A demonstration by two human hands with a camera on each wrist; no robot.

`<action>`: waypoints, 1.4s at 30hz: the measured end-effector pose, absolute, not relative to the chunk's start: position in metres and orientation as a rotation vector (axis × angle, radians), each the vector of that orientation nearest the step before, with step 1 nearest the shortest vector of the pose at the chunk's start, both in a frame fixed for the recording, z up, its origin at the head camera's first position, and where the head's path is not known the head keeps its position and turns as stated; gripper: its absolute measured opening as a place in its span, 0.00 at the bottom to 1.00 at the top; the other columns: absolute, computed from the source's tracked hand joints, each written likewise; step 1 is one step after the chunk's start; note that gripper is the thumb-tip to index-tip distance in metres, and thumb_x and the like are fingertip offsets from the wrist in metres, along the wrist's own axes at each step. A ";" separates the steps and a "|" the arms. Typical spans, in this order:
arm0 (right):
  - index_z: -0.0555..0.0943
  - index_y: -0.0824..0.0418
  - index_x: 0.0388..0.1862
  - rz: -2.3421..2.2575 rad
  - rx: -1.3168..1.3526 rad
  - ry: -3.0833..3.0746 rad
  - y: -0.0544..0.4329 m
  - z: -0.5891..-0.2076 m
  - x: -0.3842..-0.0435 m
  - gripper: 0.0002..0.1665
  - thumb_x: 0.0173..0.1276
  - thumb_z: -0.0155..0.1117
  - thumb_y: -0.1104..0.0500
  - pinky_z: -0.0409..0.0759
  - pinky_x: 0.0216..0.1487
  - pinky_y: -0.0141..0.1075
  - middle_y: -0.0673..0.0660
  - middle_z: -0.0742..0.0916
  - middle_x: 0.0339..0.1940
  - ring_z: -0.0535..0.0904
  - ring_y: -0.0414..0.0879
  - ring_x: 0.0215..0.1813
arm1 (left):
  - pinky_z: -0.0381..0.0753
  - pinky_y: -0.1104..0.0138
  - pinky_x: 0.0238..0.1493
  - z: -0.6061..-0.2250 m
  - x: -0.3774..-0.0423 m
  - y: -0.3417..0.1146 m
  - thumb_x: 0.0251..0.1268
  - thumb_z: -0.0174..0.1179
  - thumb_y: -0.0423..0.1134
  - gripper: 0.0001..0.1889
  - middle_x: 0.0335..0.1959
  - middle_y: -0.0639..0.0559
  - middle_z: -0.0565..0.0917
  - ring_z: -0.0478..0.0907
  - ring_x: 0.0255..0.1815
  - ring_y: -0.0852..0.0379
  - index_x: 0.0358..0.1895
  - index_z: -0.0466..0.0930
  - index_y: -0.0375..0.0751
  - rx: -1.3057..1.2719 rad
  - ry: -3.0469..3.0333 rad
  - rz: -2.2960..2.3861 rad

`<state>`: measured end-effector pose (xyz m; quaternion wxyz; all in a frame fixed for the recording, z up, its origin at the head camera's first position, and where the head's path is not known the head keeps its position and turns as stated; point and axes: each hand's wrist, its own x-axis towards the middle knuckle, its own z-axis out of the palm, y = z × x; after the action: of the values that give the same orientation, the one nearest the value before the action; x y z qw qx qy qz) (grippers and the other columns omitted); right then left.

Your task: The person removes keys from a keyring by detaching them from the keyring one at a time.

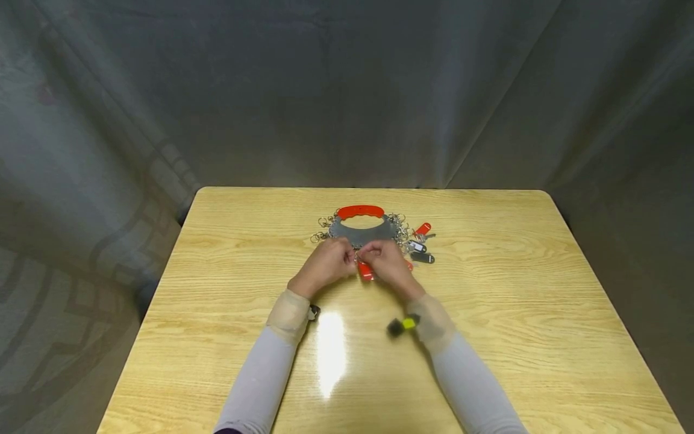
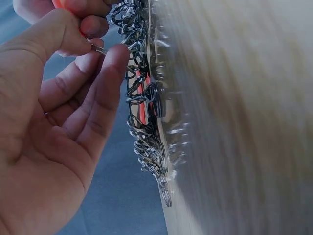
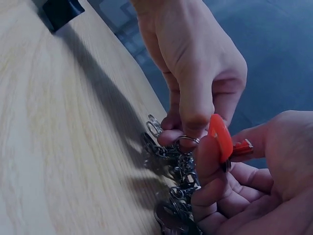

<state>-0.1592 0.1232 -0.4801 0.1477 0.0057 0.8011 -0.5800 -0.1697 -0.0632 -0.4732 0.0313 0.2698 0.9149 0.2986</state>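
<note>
Both hands meet at the near edge of a grey metal key holder (image 1: 360,235) with a red handle (image 1: 360,211). My left hand (image 1: 329,263) pinches a small split key ring (image 3: 188,139) between thumb and finger. Beside it my right hand (image 1: 387,263) holds a red key tag (image 3: 221,137), its fingers curled round it close to the ring. In the head view a red tag (image 1: 365,270) shows between the hands. Metal clips and rings (image 2: 146,142) hang along the holder's toothed edge. Fingers hide part of the ring and tag.
At the holder's right side lie another red tag (image 1: 423,229), a white-labelled tag (image 1: 417,246), a dark tag (image 1: 423,258) and a key (image 1: 429,236). Each wrist wears a small camera. A grey curtain (image 1: 347,120) hangs behind the wooden table (image 1: 515,301).
</note>
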 end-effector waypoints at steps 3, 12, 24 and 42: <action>0.87 0.67 0.44 -1.671 0.026 2.315 0.121 -0.479 -0.159 0.08 0.75 0.64 0.64 0.68 0.19 0.28 0.58 0.90 0.31 0.74 0.41 0.22 | 0.79 0.69 0.33 -0.472 -0.169 -0.061 0.57 0.74 0.33 0.07 0.27 0.55 0.79 0.75 0.27 0.59 0.27 0.84 0.41 0.845 2.873 0.841; 0.88 0.66 0.43 -1.692 0.096 2.297 0.120 -0.479 -0.160 0.06 0.74 0.66 0.64 0.71 0.23 0.27 0.58 0.90 0.33 0.74 0.40 0.25 | 0.74 0.70 0.27 -0.465 -0.166 -0.056 0.60 0.76 0.43 0.17 0.26 0.55 0.77 0.73 0.24 0.59 0.22 0.77 0.44 0.830 2.919 0.733; 0.87 0.65 0.42 -1.752 0.158 2.163 0.122 -0.481 -0.163 0.06 0.75 0.65 0.64 0.73 0.25 0.28 0.58 0.90 0.38 0.75 0.40 0.27 | 0.76 0.70 0.28 -0.464 -0.166 -0.055 0.58 0.80 0.47 0.19 0.28 0.54 0.78 0.73 0.25 0.59 0.21 0.78 0.45 0.795 2.922 0.682; 0.87 0.65 0.45 -1.776 0.088 2.100 0.127 -0.477 -0.164 0.06 0.74 0.65 0.65 0.80 0.34 0.30 0.57 0.90 0.37 0.80 0.44 0.33 | 0.77 0.72 0.29 -0.463 -0.167 -0.059 0.67 0.74 0.44 0.15 0.29 0.53 0.80 0.75 0.26 0.60 0.26 0.84 0.41 0.856 2.919 0.688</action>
<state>-0.1637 0.1271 -0.4773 0.1935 0.0312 0.7488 -0.6332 -0.1672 -0.0593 -0.4632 0.0115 0.2744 0.9359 0.2205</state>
